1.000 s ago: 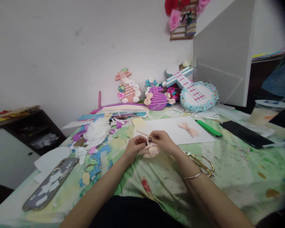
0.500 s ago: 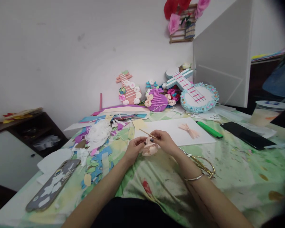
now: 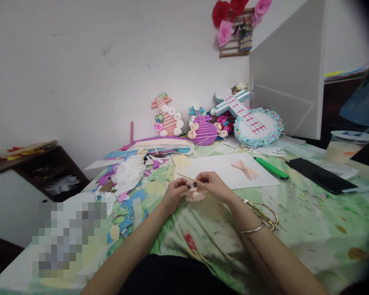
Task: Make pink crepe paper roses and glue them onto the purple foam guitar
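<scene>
A pale pink paper flower (image 3: 195,196) with ruffled petals is held between both hands, above the table's near middle. My left hand (image 3: 174,196) pinches its left side, thumb and forefinger closed on the petals. My right hand (image 3: 214,185) closes on its upper right side and also grips a thin wooden stick (image 3: 186,177), which points up and to the left over the flower. The two thumbs nearly meet at the flower's top. A tied bundle of pink crepe paper (image 3: 245,169) lies on the white board (image 3: 212,162) just beyond my hands.
Gold-handled scissors (image 3: 263,215) lie beside my right forearm. A green cutter (image 3: 270,168) and black phone (image 3: 320,175) are to the right, near a lidded cup (image 3: 346,145). Paper scraps (image 3: 129,213) and white string (image 3: 127,174) lie left. Decorated paper instruments (image 3: 256,126) lean at the back.
The stick has tipped flatter and shifted slightly left and down. My left thumb has moved inward, closer to the right one. The flower stays in both hands.
</scene>
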{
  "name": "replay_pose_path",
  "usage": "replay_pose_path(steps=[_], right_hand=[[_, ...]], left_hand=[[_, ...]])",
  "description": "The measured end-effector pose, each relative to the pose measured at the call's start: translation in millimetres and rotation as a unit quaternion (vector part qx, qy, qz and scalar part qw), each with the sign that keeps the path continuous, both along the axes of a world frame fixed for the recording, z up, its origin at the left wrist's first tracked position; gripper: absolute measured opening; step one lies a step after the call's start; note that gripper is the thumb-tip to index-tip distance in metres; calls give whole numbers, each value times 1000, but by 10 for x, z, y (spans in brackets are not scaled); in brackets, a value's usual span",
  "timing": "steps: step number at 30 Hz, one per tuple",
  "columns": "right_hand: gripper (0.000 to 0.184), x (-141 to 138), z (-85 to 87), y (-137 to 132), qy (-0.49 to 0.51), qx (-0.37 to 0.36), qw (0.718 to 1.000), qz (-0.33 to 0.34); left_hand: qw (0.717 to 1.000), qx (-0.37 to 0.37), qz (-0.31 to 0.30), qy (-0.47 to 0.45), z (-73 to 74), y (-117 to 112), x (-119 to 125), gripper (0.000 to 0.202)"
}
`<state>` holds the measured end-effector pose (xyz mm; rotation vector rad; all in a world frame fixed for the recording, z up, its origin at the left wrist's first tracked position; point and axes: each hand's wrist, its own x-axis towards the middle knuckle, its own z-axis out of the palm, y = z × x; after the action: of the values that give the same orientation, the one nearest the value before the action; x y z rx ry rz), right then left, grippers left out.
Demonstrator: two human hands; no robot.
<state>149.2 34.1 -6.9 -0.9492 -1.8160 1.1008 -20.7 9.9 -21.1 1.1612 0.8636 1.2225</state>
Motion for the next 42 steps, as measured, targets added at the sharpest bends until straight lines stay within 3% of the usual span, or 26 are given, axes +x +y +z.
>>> replay_pose_path(steps=[6, 19, 31, 42], right_hand=[[13, 9, 6, -4, 45, -20, 999, 8], [10, 64, 59, -32, 45, -85, 995, 38], [17, 91, 50, -39, -16, -32, 999, 22], [11, 121, -30, 16, -49, -24, 998, 31]], left_hand=[[999, -24, -9, -32, -12, 11, -6, 23], [1000, -22, -18, -3, 14, -1, 3, 26], [996, 16, -77, 31, -49, 13, -24, 24], [997, 20, -47, 54, -59, 23, -50, 16]])
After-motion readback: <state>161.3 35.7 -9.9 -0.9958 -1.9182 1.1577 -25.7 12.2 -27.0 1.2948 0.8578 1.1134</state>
